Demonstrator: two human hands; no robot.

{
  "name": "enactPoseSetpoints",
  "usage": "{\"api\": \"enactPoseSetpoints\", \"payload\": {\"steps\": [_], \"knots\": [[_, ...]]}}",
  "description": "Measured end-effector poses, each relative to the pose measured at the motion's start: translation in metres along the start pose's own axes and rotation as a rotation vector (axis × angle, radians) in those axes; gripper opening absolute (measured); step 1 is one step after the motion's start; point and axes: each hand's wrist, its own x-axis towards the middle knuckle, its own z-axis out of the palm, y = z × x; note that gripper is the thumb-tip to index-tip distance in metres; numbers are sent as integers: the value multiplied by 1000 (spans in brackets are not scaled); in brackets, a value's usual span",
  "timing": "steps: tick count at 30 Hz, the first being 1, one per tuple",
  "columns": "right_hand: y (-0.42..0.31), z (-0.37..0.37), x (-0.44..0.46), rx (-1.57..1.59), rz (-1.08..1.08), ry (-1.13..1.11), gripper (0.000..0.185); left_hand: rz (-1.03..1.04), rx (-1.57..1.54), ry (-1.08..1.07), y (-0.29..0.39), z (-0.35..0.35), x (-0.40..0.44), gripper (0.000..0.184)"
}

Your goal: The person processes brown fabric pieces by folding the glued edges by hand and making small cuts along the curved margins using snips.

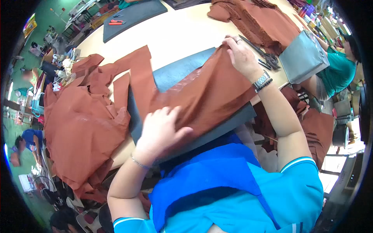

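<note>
A piece of reddish-brown fabric [210,97] lies in folds over a dark grey cutting mat [182,70] in front of me. My right hand [241,54], with a watch and dark beads at its wrist, pinches the fabric's far right corner and lifts it. My left hand [161,126], slightly blurred, rests on the near left part of the same fabric with its fingers and thumb spread. A narrow arm of the fabric stretches up and left from there. The mat's near edge shows below the fabric.
A big crumpled heap of brown fabric [85,132] hangs over the table's left edge. More brown fabric [264,23] lies at the back right, near black scissors [264,64]. Red-handled snips [116,22] rest on another dark mat [143,17]. A person in green [340,73] sits right, behind a grey box [303,56].
</note>
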Motion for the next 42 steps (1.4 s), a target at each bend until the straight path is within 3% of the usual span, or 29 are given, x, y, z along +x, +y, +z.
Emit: {"api": "enactPoseSetpoints", "payload": {"steps": [1, 3, 4, 8, 11, 12, 15, 16, 19, 21, 25, 26, 32, 35, 38, 42], "knots": [[-5, 7, 3, 50, -53, -2, 23, 184, -37, 187, -7, 21, 4, 78], [-17, 16, 0, 146, -148, -12, 25, 332, 79, 177, -14, 41, 14, 85], [-25, 16, -10, 211, -30, -183, 26, 328, 65, 189, -19, 58, 17, 86], [-35, 19, -51, 176, -55, -261, 23, 219, 34, 242, -8, 84, 7, 89], [-35, 7, -60, 209, -162, -342, 22, 184, -106, 134, 22, 72, -26, 89], [-35, 5, -60, 226, -174, -354, 24, 189, 32, 176, 35, 63, -35, 82], [-33, 12, -51, 272, -207, -202, 26, 204, -63, 171, 36, 46, -21, 69], [-33, 13, -46, 280, -192, -199, 30, 237, 5, 406, 33, 47, -6, 59], [-27, 27, -45, 288, -189, -175, 36, 135, -206, 595, 24, 48, 53, 49], [-24, 29, -46, 246, -180, -266, 38, 132, -265, 616, 7, 69, 87, 40], [-21, 33, -50, 233, -232, -231, 34, 194, -311, 582, -5, 79, 92, 24], [-20, 34, -51, 217, -254, -228, 33, 237, -293, 691, -5, 80, 89, 16], [-21, 33, -54, 95, -337, -245, 33, 171, -196, 641, -7, 81, 69, 18], [-20, 35, -58, 93, -280, -395, 53, 162, -151, 637, -7, 84, 67, 19], [-59, 1, -54, -168, -313, -616, 80, 172, -128, 658, -9, 87, 67, 20], [-55, 5, -63, -178, -243, -625, 95, 174, -157, 675, -7, 87, 67, 20]]}}
